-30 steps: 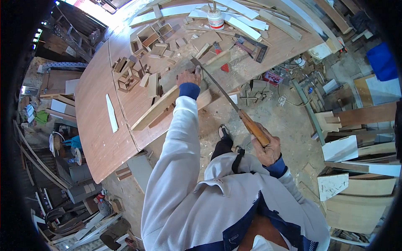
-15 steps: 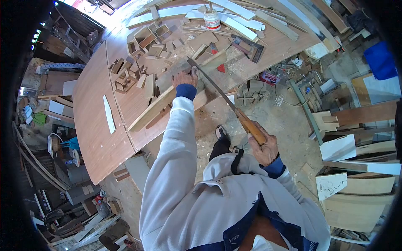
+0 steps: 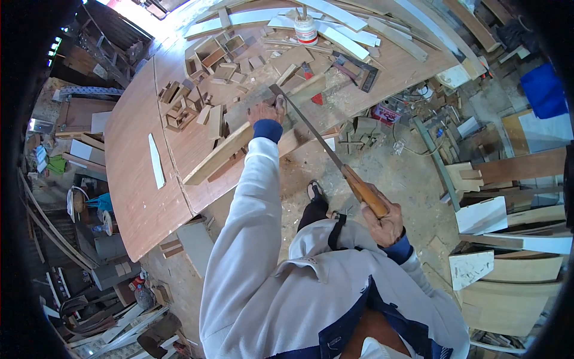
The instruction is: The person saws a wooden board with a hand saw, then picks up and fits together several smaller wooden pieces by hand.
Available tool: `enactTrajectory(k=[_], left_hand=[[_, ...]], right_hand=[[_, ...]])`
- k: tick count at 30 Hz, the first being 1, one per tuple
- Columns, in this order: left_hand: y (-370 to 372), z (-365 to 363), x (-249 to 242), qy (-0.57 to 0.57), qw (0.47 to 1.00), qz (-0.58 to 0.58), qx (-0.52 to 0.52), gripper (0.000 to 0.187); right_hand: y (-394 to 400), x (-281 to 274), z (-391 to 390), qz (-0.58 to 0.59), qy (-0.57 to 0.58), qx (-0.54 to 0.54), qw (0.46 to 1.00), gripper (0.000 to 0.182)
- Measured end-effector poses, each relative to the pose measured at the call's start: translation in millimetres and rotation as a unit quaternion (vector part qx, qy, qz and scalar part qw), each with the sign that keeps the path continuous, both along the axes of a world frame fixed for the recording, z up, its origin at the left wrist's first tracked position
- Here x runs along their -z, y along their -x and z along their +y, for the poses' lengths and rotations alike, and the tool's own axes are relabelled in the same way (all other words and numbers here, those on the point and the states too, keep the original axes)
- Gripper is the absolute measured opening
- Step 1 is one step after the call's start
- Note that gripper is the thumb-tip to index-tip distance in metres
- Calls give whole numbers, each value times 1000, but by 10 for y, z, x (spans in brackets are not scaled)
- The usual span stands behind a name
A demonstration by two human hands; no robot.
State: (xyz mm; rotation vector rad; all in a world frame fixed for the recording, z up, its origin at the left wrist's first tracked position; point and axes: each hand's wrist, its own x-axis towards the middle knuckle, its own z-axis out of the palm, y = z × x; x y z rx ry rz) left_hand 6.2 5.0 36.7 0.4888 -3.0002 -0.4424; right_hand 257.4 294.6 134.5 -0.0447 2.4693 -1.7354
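My right hand (image 3: 384,221) is closed around the wooden handle of a handsaw (image 3: 362,190). The saw's narrow blade slants up and left, and its tip lies beside my left hand (image 3: 267,111). That left hand grips a long wooden board (image 3: 220,154) standing on edge across the workbench, with the thumb toward the blade. The blade crosses the board just right of the thumb; how deep it sits in the wood I cannot make out. Part of the board is hidden under my hand and sleeve.
The workbench (image 3: 134,179) holds several small wooden box frames (image 3: 213,55), a white glue tub (image 3: 306,31), a dark try square (image 3: 366,76) and a white pointed strip (image 3: 156,160). Long strips lie along its far edge. Boards (image 3: 520,164) stack at the right; a blue container (image 3: 543,87) stands beyond.
My right hand has drawn the saw down and to the right, toward my body. My left hand stays in place on the board.
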Motion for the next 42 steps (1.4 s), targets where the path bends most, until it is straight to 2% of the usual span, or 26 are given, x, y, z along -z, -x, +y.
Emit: enactTrajectory(k=[1, 3, 6, 9, 13, 16, 18, 21, 25, 28, 30, 34, 36, 39, 42], left_hand=[[15, -14, 20, 1, 1000, 1, 0, 55], [48, -32, 47, 2, 1000, -8, -1, 50], [44, -41, 75, 18, 1000, -10, 7, 52], [24, -19, 22, -4, 1000, -11, 11, 55], [22, -19, 30, 5, 1000, -13, 6, 53], [-52, 5, -17, -2, 1000, 16, 21, 51], [-57, 21, -61, 21, 999, 9, 23, 49], [8, 6, -24, -3, 1000, 0, 15, 47], [-6, 0, -7, -12, 999, -27, 16, 48], [-14, -62, 40, 32, 998, -10, 45, 41], [-48, -128, 104, 53, 985, 96, 132, 40], [65, -323, 308, 90, 979, 87, 159, 48], [177, -438, 427, 188, 960, 60, 198, 58], [126, -342, 138, 157, 975, 26, 155, 54], [198, -318, 281, 103, 990, 33, 96, 50]], right_hand=[[5, 15, 2, 1, 1, 0, 1000, 43], [53, 40, -3, 107, 15, 14, 994, 40], [199, -39, -135, 65, -7, 39, 997, 39], [384, 137, -277, 108, -4, 38, 993, 38], [524, 241, -378, 82, -1, 24, 996, 40], [544, 289, -419, 111, -5, 31, 993, 40], [561, 247, -423, 89, -2, 23, 996, 40], [497, 99, -359, 49, 12, 19, 999, 41], [375, 159, -288, 67, 1, 23, 998, 42], [381, 234, -353, 66, -6, 31, 997, 43], [388, 280, -384, 98, -25, 39, 994, 45], [489, 260, -476, 63, -28, 35, 997, 46], [587, 310, -532, 85, -25, 28, 996, 46], [726, 402, -618, 91, -25, 31, 995, 45], [822, 390, -699, 71, -39, 41, 996, 45]])
